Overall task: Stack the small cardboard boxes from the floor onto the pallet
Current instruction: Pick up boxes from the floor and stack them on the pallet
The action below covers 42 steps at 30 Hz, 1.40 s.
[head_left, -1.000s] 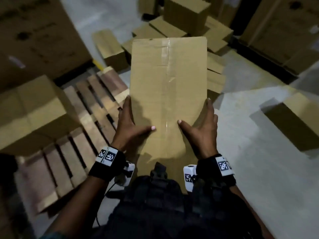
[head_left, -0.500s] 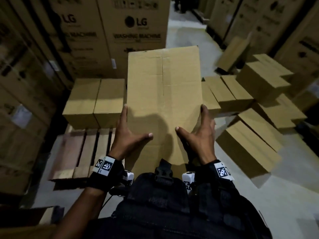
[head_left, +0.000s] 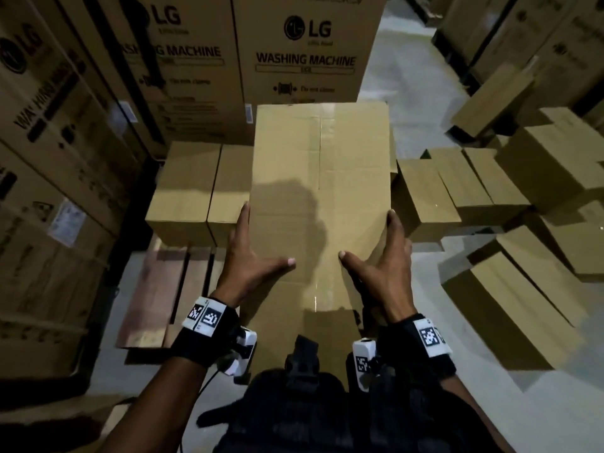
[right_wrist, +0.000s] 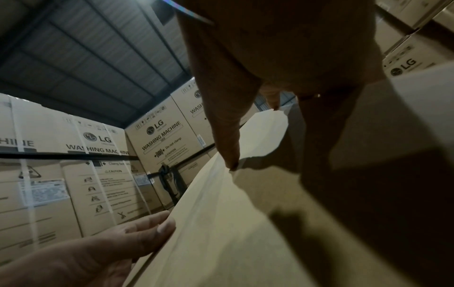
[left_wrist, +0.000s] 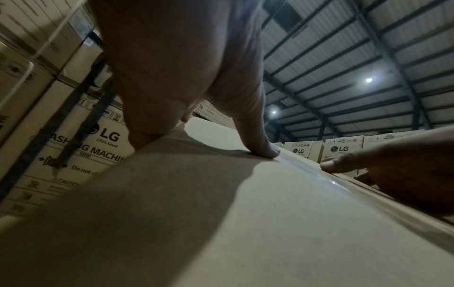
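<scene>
I carry a long plain cardboard box flat at chest height, its taped seam facing up. My left hand presses its left side with straight fingers, thumb laid across the top. My right hand mirrors this on the right side. Below and to the left lies the wooden pallet, with two small boxes side by side at its far end. In the left wrist view my left hand lies on the box. In the right wrist view my right hand presses the box.
Tall LG washing machine cartons stand just behind the pallet, and more cartons wall off its left side. Several small boxes lie scattered on the concrete floor at the right, some in a row.
I have turned left with the box, from the pile of floor boxes to facing the pallet and the LG cartons. Both hands hold the box the same way throughout.
</scene>
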Motion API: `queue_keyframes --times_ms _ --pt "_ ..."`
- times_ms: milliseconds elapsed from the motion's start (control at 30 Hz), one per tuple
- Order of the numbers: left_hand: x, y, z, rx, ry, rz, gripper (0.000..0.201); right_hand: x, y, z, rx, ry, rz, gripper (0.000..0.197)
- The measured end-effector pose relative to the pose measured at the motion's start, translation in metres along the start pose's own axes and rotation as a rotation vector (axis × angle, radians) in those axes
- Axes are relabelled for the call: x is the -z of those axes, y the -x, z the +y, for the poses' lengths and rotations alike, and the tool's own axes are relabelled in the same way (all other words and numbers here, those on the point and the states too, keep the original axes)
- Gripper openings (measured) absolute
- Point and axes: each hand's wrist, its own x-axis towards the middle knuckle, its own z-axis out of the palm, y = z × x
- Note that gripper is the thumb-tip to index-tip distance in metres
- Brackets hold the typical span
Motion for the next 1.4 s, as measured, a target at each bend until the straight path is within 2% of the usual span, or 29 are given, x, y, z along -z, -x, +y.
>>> queue_keyframes --times_ms 133,233,400,500,633,833,967,1133,1267,1400 --pt "0.005 -0.048 -0.001 0.027 0.012 0.021 0.141 -0.023 -0.045 -0.013 -0.013 0.013 -0.003 0.11" --pt "0.022 -0.105 0.005 0.039 -0.025 0.065 0.136 -0.056 -0.091 -0.024 0.007 0.039 -0.03 0.113" --pt "0.039 -0.2 0.013 0.132 -0.103 0.075 0.133 -0.115 -0.186 -0.044 -0.04 0.026 -0.041 0.116" --pt "0.039 -0.251 0.023 0.194 -0.053 0.098 0.126 -0.137 -0.242 -0.06 -0.078 0.022 -0.062 0.114" --pt "0.037 -0.303 0.052 0.234 -0.056 0.099 0.125 -0.138 -0.294 -0.09 -0.142 -0.028 -0.07 0.113" --pt "0.031 -0.359 0.095 0.273 -0.064 0.061 0.125 -0.122 -0.362 -0.127 -0.148 0.003 -0.083 0.11" --pt "0.025 -0.397 0.105 0.27 -0.059 0.045 0.127 -0.121 -0.402 -0.136 -0.146 0.015 -0.108 0.108" --pt "-0.005 -0.45 0.084 0.24 -0.06 -0.027 0.123 -0.134 -0.45 -0.106 -0.167 0.024 -0.098 0.108" --pt "-0.052 -0.471 0.048 0.282 -0.055 -0.088 0.122 -0.144 -0.475 -0.051 -0.201 0.004 -0.069 0.108" --pt "-0.107 -0.484 -0.009 0.324 -0.041 -0.086 0.123 -0.172 -0.498 0.025 -0.263 -0.045 -0.048 0.108"
